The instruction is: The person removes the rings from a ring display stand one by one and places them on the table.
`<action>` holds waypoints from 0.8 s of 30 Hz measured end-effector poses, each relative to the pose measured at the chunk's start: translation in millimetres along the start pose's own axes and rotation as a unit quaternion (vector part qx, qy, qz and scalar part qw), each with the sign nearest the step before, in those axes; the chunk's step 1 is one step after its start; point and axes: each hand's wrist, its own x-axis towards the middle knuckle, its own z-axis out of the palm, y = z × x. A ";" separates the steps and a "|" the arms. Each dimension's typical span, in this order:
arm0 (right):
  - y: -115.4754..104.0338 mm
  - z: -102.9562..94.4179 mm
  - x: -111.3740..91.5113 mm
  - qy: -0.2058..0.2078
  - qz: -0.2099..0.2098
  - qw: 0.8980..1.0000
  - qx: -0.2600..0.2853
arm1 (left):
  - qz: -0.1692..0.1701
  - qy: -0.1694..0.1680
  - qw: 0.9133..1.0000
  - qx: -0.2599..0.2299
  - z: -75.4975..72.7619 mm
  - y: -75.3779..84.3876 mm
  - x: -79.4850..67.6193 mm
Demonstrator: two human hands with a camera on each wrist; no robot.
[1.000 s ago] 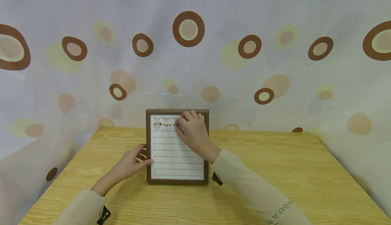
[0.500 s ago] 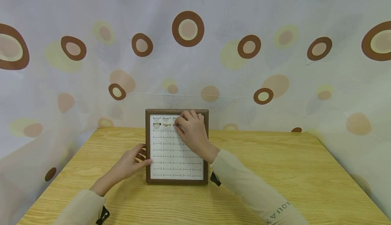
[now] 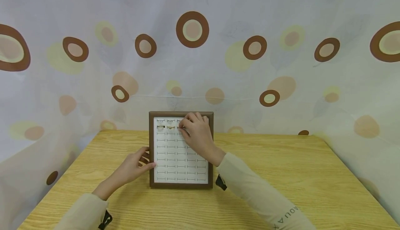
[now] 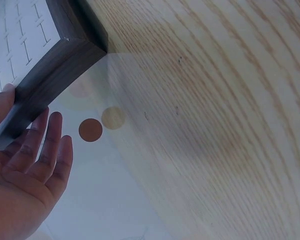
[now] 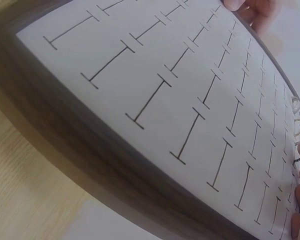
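The board [image 3: 168,163] stands near the middle of the table [image 3: 281,174], leaning back slightly, its white face of slots turned to the person and edged by a brown rim [image 3: 181,185]. The left hand [image 3: 132,165] grasps its left side below mid-height, thumb on the front of the rim and the other fingers beside and behind it; in the left wrist view those fingers are spread, not clenched. The right hand [image 3: 200,134] is up at the second row from the top, thumb and fingertips pinching what seems to be a dark ring [image 5: 297,160] at the third slot, though the fingers hide most of it. To its left in that row sit a gold ring [image 3: 171,128] and, in the first slot, a silver ring [image 3: 160,127]. More rings [image 3: 171,121] sit in the top row, partly covered by the right hand on that side. The visible slots below hold only lines on white. Cream sleeves [image 3: 256,192] cover both forearms, the right one lettered, with a black strap [image 3: 105,220] under the left cuff. A spotted cloth [image 3: 231,15] hangs behind and along both sides of the table.
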 end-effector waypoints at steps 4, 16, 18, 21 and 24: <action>1.7 1.4 -0.7 0.002 -0.001 1.000 0.010 | 0.000 -0.002 1.000 0.000 0.1 -0.1 0.0; 2.9 -1.7 -0.2 0.002 -0.002 0.999 0.039 | -0.002 -0.001 1.000 -0.001 -0.2 1.4 1.1; 3.3 -2.0 -0.2 0.001 -0.003 0.999 0.042 | -0.005 -0.002 1.000 -0.002 -0.3 1.3 1.2; 3.7 -2.1 -0.5 0.002 -0.005 0.999 0.046 | -0.008 -0.004 1.000 -0.005 -1.0 2.0 0.5; 4.0 -1.9 -0.9 0.004 -0.007 0.999 0.048 | -0.012 -0.005 1.000 -0.004 -0.9 1.5 0.1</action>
